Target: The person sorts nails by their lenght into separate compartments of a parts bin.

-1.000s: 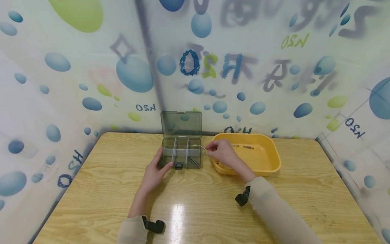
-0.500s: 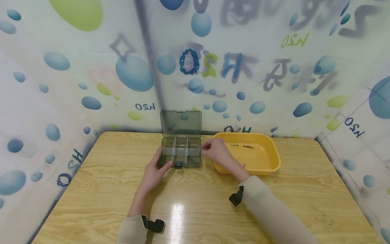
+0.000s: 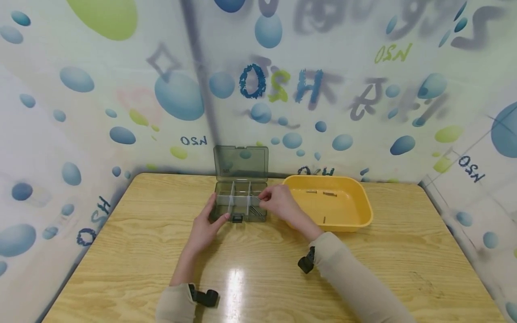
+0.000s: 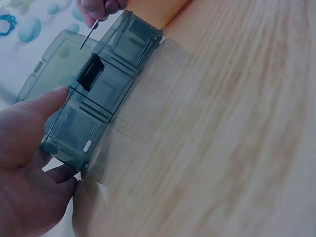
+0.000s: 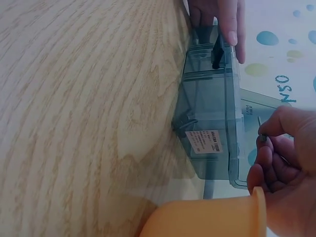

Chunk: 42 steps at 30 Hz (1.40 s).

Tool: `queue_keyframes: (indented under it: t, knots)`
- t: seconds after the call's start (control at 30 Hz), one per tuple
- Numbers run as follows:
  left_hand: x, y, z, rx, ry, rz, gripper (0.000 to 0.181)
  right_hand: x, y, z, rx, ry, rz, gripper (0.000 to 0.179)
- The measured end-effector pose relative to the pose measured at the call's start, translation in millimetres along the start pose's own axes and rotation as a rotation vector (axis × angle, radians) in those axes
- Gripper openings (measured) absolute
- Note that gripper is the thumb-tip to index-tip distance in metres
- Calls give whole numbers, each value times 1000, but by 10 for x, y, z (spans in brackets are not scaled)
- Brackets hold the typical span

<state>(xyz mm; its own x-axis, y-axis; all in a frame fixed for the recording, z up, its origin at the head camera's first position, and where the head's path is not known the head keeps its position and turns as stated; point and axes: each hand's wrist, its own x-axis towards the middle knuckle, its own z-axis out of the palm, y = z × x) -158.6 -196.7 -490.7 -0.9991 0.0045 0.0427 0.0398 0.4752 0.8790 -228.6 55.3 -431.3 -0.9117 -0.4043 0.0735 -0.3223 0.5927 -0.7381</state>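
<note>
A dark translucent compartment box (image 3: 220, 200) stands on the table with its lid (image 3: 241, 162) raised. My left hand (image 3: 205, 228) grips its left side, thumb over the front edge near the black latch (image 3: 237, 218) and fingers round the end wall. Between thumb and forefinger, my right hand (image 3: 278, 200) pinches a thin metal screw (image 4: 89, 33) by its head; in the head view the hand overlaps the box's right edge, and the shank points left over the right-hand compartments. Several screws (image 3: 255, 211) lie in the front right compartment, and a thin one (image 3: 242, 192) shows in the back middle one.
To the right of the box stands a yellow tray (image 3: 368, 213). Inside it lie several loose screws (image 3: 330, 194), one (image 3: 324, 220) near its front wall. Behind the wooden table (image 3: 266, 278) rises a patterned wall (image 3: 343, 112), close to the raised lid.
My right hand has moved left from the tray's edge to over the box's right side, carrying the screw. The left hand and the box have stayed in place.
</note>
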Motion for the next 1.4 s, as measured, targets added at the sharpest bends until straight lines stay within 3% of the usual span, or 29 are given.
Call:
queue_keyframes:
  t: [0.43, 0.73, 1.1, 1.4]
  knots:
    - [2, 19, 0, 17, 6, -24, 84, -17, 36, 41, 39, 46, -54, 12]
    - [-4, 23, 1, 22, 4, -26, 83, -55, 53, 26, 102, 33, -6, 13]
    - [4, 26, 7, 22, -1, -28, 83, -184, 175, -161, 159, 108, -65, 12]
    - [3, 16, 4, 18, -2, -28, 83, -272, 340, -392, 157, 138, -24, 15]
